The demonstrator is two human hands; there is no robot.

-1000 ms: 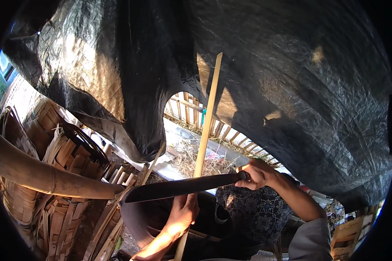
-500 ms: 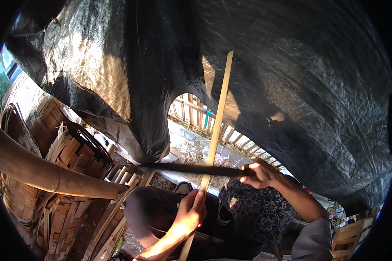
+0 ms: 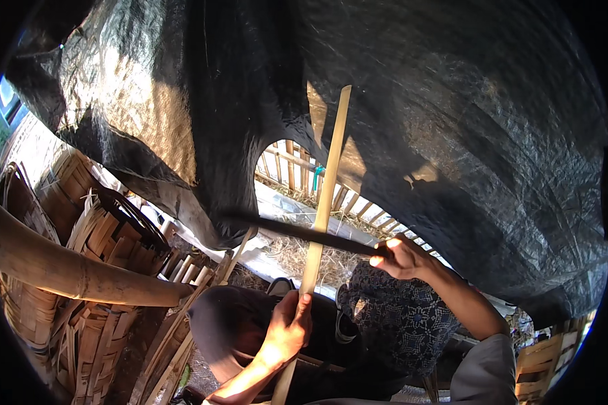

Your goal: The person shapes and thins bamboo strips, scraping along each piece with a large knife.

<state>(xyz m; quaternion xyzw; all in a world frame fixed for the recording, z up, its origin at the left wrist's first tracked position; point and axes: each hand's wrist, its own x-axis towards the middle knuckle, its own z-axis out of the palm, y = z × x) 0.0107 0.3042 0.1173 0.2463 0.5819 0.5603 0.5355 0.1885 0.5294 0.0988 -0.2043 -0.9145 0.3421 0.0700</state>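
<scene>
A long pale bamboo strip [image 3: 330, 175] stands slanting in front of me, its upper end high against the dark sheet and its lower end down by my lap. My left hand [image 3: 285, 331] is closed round its lower part, thumb lying along the strip. Above that hand a long dark knife [image 3: 287, 228] lies crosswise over the strip, its left end blurred by motion. The right end of the knife is in my closed right hand [image 3: 400, 258]. Whether the blade bites into the strip cannot be made out.
Woven bamboo baskets [image 3: 118, 236] stand at the left, behind a thick bamboo pole [image 3: 81, 277]. A large dark plastic sheet [image 3: 452, 121] hangs ahead. Through its gap show a slatted bamboo fence [image 3: 290, 162] and dry straw. Patterned cloth [image 3: 398, 317] lies beneath my right arm.
The knife has moved up the strip, away from my left hand, and its left end now tilts upward. My right hand has risen slightly; my left hand keeps its hold.
</scene>
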